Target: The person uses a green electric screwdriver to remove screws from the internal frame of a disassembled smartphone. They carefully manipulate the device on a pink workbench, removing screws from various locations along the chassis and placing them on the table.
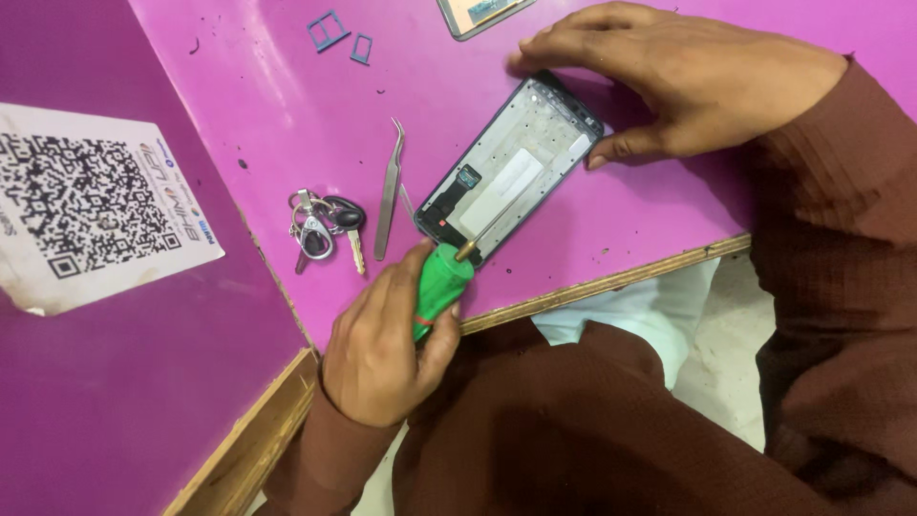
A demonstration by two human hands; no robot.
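Observation:
An opened phone frame (511,172) lies at an angle on the pink table (287,105), its inner metal plate and a small flex part showing. My right hand (688,76) rests over the frame's far end, with fingers and thumb pressing on its edges. My left hand (382,334) grips a green-handled screwdriver (441,287) near the table's front edge. The thin shaft reaches across the near end of the frame, and its tip lies on the metal plate.
Steel tweezers (389,191) and a bunch of keys (325,225) lie left of the phone. Two small blue card trays (339,36) sit at the back. Another phone part (478,14) is at the top edge. A printed code sheet (86,205) lies far left.

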